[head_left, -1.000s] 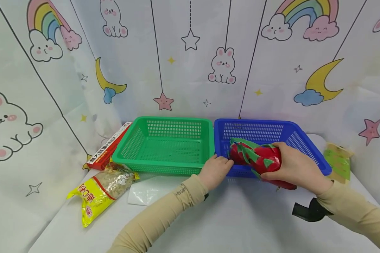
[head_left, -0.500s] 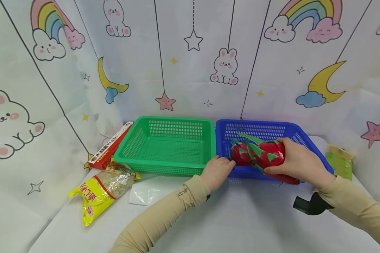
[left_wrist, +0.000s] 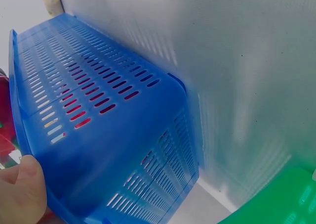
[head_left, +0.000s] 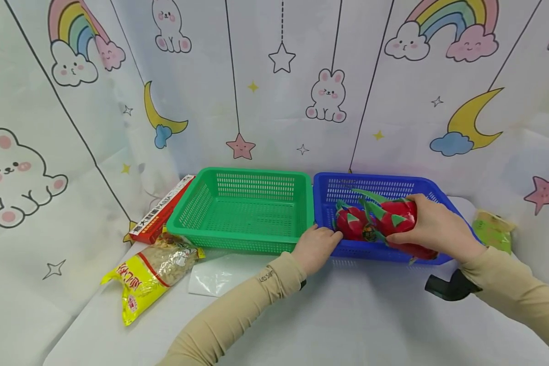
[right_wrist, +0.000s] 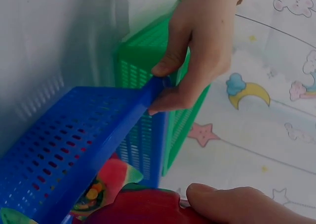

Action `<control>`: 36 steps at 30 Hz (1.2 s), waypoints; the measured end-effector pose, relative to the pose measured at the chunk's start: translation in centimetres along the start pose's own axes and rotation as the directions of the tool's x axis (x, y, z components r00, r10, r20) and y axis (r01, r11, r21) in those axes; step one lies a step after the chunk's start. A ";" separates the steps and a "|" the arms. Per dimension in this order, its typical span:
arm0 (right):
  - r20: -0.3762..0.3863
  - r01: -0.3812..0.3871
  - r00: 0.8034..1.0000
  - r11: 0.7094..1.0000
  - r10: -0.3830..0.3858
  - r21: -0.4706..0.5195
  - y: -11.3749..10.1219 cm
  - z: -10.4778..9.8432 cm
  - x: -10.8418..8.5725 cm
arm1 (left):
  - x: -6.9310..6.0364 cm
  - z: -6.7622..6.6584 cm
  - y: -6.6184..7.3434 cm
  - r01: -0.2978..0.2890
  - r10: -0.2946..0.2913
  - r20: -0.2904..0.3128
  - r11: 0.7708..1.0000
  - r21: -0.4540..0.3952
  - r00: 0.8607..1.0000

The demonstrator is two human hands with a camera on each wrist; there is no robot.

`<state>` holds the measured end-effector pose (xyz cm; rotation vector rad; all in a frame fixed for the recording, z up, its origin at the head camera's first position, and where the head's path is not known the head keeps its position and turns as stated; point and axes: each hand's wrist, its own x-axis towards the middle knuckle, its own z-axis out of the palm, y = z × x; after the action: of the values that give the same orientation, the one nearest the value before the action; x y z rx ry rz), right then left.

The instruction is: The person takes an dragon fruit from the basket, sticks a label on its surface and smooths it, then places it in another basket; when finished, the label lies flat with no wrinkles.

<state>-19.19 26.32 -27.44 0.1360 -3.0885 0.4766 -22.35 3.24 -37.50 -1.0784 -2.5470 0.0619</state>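
My left hand [head_left: 316, 249] pinches the near-left rim of the blue basket [head_left: 375, 178]; in the right wrist view, thumb and fingers sit on either side of that rim. My right hand [head_left: 444, 231] grips a red dragon fruit [head_left: 399, 217] with green leafy scales, held over the basket's near side. Beside it, another dragon fruit [head_left: 349, 222] with a dark label lies inside the basket. More red shows beneath the right hand, but I cannot tell whether it belongs to the held fruit. The left wrist view shows red through the basket's slots.
A green basket [head_left: 251, 175] stands left of the blue one. On the left lie a red pasta box [head_left: 160, 211] and a yellow snack bag [head_left: 153, 277]. A clear packet [head_left: 210, 274] lies in front of the green basket. A green-yellow packet [head_left: 493, 231] is at the right.
My right hand has moved slightly right and upward in view with the held dragon fruit, and more of the fruit in the basket shows. The left hand stays on the rim.
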 end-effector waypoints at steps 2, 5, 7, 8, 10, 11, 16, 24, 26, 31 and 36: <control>0.002 -0.004 1.000 1.000 0.004 -0.001 0.1 -0.1 0.1 | 0.0 0.0 0.0 -0.001 0.001 0.002 1.000 0.001 1.000; 0.006 -0.010 1.000 1.000 0.010 0.003 0.3 -0.2 0.3 | 0.0 0.0 0.0 -0.001 0.001 0.005 1.000 -0.001 1.000; 0.011 -0.013 1.000 1.000 0.013 0.008 0.3 -0.3 0.5 | 0.0 0.0 0.0 -0.001 0.001 0.009 1.000 -0.004 1.000; 0.014 -0.016 1.000 1.000 0.015 0.009 0.3 -0.3 0.6 | 0.0 0.0 0.0 0.000 0.000 0.011 1.000 -0.005 1.000; 0.020 -0.022 1.000 1.000 0.022 0.010 0.4 -0.3 0.7 | 0.0 0.0 0.0 0.002 -0.002 0.016 1.000 -0.008 1.000; 0.024 -0.026 0.999 1.000 0.025 0.010 0.4 -0.3 0.8 | 0.0 0.0 0.1 0.004 -0.004 0.020 1.000 -0.009 1.000; 0.029 -0.048 0.998 0.999 0.048 -0.006 0.5 -0.2 1.4 | 0.1 0.1 0.1 0.008 -0.008 0.023 1.000 -0.017 1.000; 0.045 -0.068 0.997 0.998 0.068 -0.008 0.7 -0.2 2.3 | 0.0 0.1 0.0 0.012 -0.012 0.017 1.000 -0.026 1.000; 0.044 -0.066 0.997 0.998 0.066 -0.010 0.8 -0.2 2.4 | 0.0 0.1 0.0 0.011 -0.010 0.015 1.000 -0.028 1.000; 0.047 -0.050 0.998 0.999 0.050 -0.012 1.0 -0.4 2.8 | -0.1 0.2 -0.1 0.007 -0.007 0.006 0.999 -0.033 1.000; 0.034 -0.043 0.998 0.999 0.044 -0.019 0.9 -0.6 3.1 | 0.0 0.3 -0.1 0.007 -0.007 0.002 0.999 -0.031 1.000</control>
<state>-22.37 27.13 -27.06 0.0779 -3.1340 0.4515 -22.48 3.17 -37.74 -1.0809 -2.5616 0.0220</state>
